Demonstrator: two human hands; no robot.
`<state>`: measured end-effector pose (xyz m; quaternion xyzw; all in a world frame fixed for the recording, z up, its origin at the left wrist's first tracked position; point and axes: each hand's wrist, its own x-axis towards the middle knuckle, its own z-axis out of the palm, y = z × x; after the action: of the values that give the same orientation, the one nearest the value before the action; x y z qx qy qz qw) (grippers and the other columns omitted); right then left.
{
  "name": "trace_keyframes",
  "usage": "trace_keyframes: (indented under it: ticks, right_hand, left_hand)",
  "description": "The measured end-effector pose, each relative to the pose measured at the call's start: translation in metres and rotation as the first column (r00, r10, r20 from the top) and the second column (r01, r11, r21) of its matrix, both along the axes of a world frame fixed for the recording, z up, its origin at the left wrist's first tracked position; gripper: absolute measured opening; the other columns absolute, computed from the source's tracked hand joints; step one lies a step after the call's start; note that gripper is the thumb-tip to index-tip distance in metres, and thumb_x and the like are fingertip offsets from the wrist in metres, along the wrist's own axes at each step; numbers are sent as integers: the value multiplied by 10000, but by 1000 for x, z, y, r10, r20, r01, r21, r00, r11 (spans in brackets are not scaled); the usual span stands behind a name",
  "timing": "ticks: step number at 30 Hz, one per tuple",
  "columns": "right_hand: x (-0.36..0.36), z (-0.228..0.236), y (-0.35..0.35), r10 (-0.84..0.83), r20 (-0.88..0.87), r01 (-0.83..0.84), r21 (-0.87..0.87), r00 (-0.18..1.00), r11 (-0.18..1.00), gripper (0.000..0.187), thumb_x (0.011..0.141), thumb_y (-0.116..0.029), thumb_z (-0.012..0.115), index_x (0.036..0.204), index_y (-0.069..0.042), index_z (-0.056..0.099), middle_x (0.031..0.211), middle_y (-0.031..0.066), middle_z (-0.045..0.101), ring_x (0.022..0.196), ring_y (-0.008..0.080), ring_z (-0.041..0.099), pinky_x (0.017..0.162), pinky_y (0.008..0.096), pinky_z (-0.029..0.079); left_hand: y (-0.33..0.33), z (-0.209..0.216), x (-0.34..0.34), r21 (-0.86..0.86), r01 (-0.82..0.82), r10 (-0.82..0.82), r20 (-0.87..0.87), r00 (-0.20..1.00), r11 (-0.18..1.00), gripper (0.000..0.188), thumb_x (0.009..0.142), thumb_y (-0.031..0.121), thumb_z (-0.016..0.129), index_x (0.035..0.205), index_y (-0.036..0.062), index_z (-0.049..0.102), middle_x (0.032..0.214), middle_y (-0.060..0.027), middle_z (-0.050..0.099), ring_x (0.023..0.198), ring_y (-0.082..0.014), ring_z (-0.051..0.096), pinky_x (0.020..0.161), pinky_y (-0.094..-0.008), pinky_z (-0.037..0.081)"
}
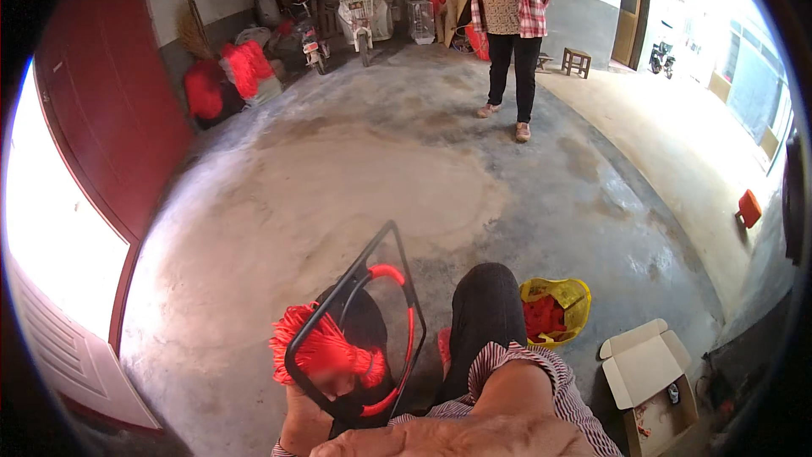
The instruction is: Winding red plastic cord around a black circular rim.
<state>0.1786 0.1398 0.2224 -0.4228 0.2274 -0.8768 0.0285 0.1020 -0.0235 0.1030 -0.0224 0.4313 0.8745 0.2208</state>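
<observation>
At the lower left, my left hand is closed beneath a thick bundle of red cord in front of my left knee. A thin black four-sided frame leans across the bundle. Inside its outline shows a hoop, dark in places and red in others; whether the two are joined I cannot tell. My right hand lies close at the bottom edge, near the frame's lower end. Its fingers are cut off or hidden, so its grip does not show.
Beside my right knee stands a yellow container with red material inside. An open cardboard box holds small items at the lower right. A person in a checked shirt stands ahead. Parked two-wheelers and a wooden stool are farther back.
</observation>
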Motion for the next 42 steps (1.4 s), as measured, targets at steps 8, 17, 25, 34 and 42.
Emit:
trace_keyframes:
  ticks: [8,17,25,34,42]
  right_hand:
    - [-6,-1,0,64,-281,-32,118,958,993,1026,766,-623,640,1457,-26,172,1274,170,504,1175,312,517,950,422,434]
    - [-41,-82,39,-607,-382,626,737,696,255,513,814,-331,700,1187,-18,540,1149,150,580,1054,276,577,911,370,448]
    - [-39,-129,10,-636,-514,657,754,575,-15,590,709,-284,776,1172,-23,521,1029,141,548,924,320,579,778,364,481]
    - [-45,-117,37,-696,170,315,799,698,512,448,690,-60,720,1103,-29,549,1032,59,615,964,142,589,831,292,476]
    - [-65,-137,78,-375,601,439,43,706,897,356,798,-41,640,1129,46,543,1083,131,632,1032,248,620,942,402,479]
  left_hand:
    - [4,0,2,39,13,-13,-15,1000,999,358,714,130,753,1017,105,563,701,-33,576,471,-132,521,371,-231,360]
    - [6,1,-2,78,-91,98,-82,992,993,561,658,98,767,1162,110,521,813,-45,593,470,-135,529,371,-235,397]
    - [9,0,0,34,-112,116,-111,987,993,620,623,116,774,1188,112,519,792,-41,588,502,-135,526,365,-220,373]
    - [-4,-12,0,77,58,-55,-50,997,995,503,711,224,712,1146,40,541,704,-54,554,492,-148,500,391,-251,345]
    - [-11,-24,-5,7,102,-101,-107,989,995,412,863,355,644,1110,36,560,807,-100,591,491,-159,524,385,-254,386]
